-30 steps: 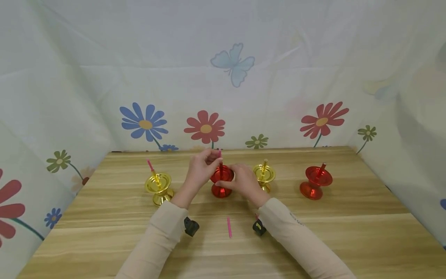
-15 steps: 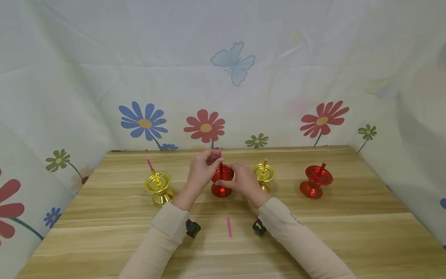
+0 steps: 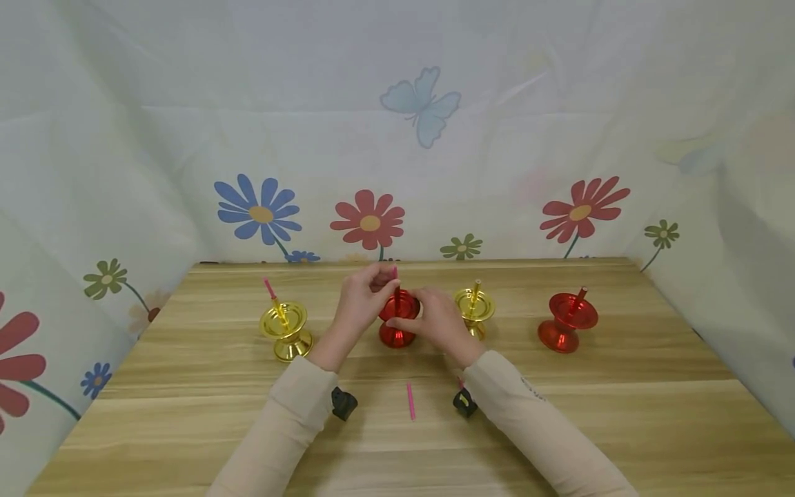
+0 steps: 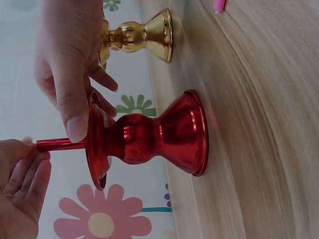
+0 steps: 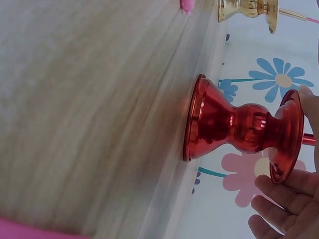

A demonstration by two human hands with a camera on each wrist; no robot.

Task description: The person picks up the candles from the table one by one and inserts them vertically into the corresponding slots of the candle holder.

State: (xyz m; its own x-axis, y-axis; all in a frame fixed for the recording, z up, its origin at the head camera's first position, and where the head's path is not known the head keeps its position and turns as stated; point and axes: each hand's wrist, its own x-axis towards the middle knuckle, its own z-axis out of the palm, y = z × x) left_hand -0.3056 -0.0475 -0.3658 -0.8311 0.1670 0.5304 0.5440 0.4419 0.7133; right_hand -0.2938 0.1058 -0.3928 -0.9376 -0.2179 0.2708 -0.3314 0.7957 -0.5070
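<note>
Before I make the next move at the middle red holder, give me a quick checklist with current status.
1. Middle red holder upright, base on table: ok.
2. Right hand gripping that holder near its top: ok.
3. Left hand pinching a pink stick at the holder's tube: ok.
4. Stick firmly seated: cannot tell, fingers cover the joint.
5. Sticks in the right-side gold holder and far-right red holder: not ok, neither has one.

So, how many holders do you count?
4. In the head view: left gold holder, far left; left red holder, gripped by the right hand; right gold holder, partly behind that hand; right red holder, far right. No others show.
</note>
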